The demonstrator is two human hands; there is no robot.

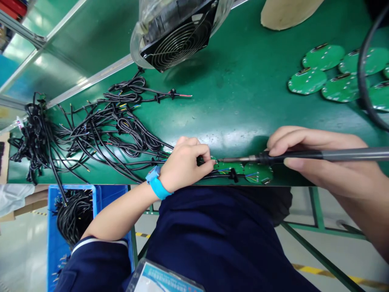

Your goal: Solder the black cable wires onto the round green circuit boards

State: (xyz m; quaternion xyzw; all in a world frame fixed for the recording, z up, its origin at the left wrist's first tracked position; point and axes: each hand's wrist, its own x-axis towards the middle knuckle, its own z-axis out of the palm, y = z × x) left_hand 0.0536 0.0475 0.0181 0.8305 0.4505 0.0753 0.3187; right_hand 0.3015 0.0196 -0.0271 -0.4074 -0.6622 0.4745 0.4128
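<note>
In my right hand (319, 152) is a soldering iron (291, 156), its grip pinched between thumb and fingers. The metal tip points left and meets the edge of a green circuit board (231, 167) close to my left fingertips. My left hand (190, 160), with a blue watch on the wrist, is closed in a pinch at that spot. Black cable runs into it from the left, though the exact wire end is hidden by the fingers. Beside it, a second green board (258, 175) lies near the table's front edge, with a black cable's coloured wires reaching it.
A caged fan (182, 44) stands at the back. Black cables (100, 125) spread across the left of the green table (231, 105). Several round green boards (323, 56) lie at right, behind a thick black cord (363, 77). A blue bin (51, 235) with cables sits below the table.
</note>
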